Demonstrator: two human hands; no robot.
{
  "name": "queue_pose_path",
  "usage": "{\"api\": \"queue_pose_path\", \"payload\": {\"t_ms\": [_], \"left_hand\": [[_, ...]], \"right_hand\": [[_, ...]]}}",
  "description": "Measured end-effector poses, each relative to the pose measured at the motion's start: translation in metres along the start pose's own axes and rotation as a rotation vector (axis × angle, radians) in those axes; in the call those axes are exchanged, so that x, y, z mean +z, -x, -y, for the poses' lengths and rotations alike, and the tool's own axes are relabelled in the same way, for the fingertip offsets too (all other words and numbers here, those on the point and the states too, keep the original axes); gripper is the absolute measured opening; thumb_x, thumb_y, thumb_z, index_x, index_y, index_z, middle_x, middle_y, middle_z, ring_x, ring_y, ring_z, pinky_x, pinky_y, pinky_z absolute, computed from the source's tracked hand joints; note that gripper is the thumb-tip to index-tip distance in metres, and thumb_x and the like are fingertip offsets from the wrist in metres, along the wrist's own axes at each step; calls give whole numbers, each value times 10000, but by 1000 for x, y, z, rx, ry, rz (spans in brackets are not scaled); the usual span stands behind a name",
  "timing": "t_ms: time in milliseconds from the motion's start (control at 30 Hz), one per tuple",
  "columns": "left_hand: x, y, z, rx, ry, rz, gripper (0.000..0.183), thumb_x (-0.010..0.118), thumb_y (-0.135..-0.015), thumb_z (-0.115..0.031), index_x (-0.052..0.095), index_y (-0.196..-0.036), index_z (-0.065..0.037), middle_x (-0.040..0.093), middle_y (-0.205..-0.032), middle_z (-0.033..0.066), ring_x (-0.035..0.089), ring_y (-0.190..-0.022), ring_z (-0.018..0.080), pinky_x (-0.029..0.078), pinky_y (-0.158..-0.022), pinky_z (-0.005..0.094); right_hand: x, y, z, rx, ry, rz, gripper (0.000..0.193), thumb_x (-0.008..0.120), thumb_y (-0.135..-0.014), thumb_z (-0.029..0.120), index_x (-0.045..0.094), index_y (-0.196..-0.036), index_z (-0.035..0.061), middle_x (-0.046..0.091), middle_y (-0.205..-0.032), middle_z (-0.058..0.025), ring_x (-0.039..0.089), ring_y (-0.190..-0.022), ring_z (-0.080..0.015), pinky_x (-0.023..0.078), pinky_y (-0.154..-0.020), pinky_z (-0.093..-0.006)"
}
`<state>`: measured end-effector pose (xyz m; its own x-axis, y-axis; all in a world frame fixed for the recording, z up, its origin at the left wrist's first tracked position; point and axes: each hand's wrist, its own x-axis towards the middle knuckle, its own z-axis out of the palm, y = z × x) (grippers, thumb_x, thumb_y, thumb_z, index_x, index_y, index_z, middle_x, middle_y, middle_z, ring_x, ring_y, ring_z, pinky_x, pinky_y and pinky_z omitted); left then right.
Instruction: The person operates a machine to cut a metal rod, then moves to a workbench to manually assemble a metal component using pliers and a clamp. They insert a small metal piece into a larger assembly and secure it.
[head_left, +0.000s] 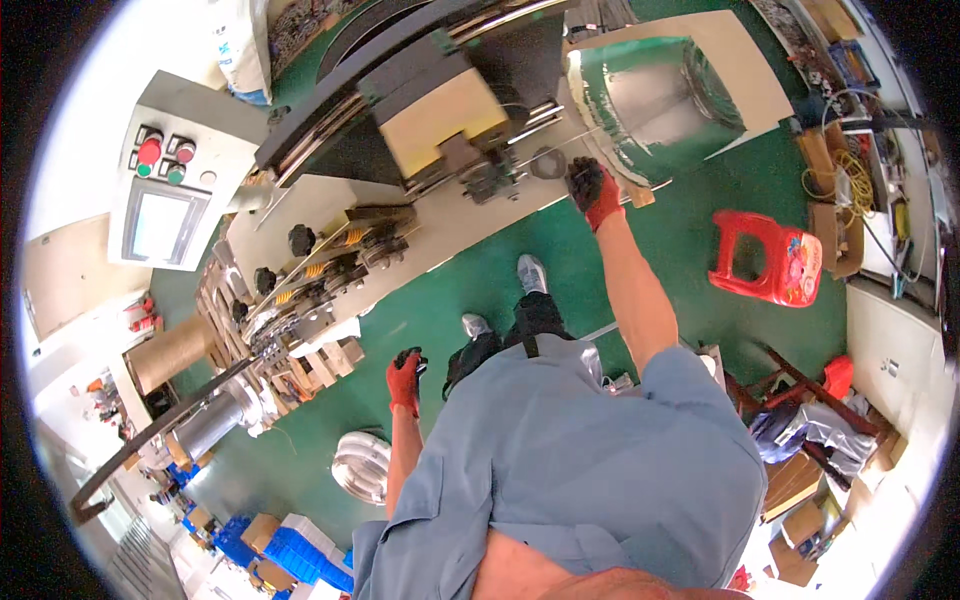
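We see the green floor [290,455] running along the near edge of the long machine [440,228], with open room between that edge and the left hand, and again beyond its right end as far as the red stool [795,265]. At the machine's right end we find the curved green-and-silver chute [650,100]; near its left end stands the white control box [225,118]. The gloved right hand [597,190] is at the machine's near edge, just beside the chute, fingers curled inward; we cannot tell whether they touch or grip anything. The gloved left hand [405,380] hangs well apart from the machine, fingers bent; what it holds, if anything, we cannot tell. On the machine, near the right hand, lies a small dark ring [548,163].
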<state>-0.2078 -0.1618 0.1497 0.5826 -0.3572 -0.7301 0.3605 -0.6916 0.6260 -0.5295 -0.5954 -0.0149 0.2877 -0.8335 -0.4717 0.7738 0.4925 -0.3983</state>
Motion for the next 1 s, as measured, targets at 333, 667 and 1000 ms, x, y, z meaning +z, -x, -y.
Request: {"api": "queue_pose_path", "payload": {"t_ms": [333,667,1000], "left_hand": [[103,18,-148,453,-457,492,333,630,-883,-188,639,-1162,-6,681,-1065,93,637,-923,168,495,-867,301],[131,67,-173,900,-711,867,423,657,-854,-281,607,-1178,-13,685,-1005,180,667,-892,265,505,-789,347],[60,82,-178,1058,-741,867,268,655,-816,-230,679,-990,-27,698,-798,133,674,-729,279,511,-684,361]], "right_hand": [[29,193,-11,170,315,-112,266,538,-961,194,615,-1145,18,673,-1037,-89,640,-773,-182,548,-687,-291],[152,302,-69,23,445,1,279,586,-914,84,603,-1169,-27,665,-1100,-95,632,-933,-156,527,-774,-285],[206,361,-106,-158,538,-4,192,592,-893,44,637,-1063,-33,680,-1042,-95,634,-864,-146,525,-769,-286]]}}
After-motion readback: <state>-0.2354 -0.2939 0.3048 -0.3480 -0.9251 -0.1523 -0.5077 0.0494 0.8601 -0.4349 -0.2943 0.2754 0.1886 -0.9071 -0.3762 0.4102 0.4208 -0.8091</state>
